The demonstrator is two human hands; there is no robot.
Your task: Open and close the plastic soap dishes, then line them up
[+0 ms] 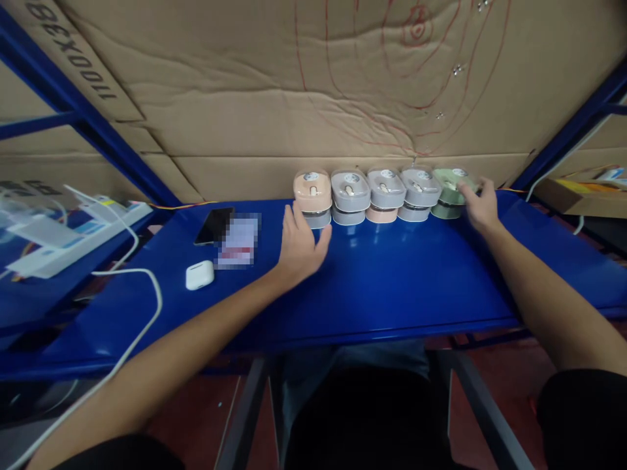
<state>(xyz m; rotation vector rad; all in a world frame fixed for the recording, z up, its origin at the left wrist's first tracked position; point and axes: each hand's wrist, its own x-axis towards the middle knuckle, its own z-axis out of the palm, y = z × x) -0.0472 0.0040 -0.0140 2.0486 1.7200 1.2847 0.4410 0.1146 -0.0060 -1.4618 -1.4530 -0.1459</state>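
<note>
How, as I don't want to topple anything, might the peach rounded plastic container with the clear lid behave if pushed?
The peach container looks stiff: its walls and glossy clear plastic lid hold crisp curves. It sits on a grey rounded plastic container, so a push could slide or tip it. Its shiny lid may feel slippery.

Layout, Rear and Left Zones

On our table (401,281), we see five two-high stacks (386,186) in a side-by-side row at the rear, before the cardboard (220,78). Left of the row lies the phone (210,226), the blurred item (239,241) at its right; the case (200,275) lies in front.
</note>
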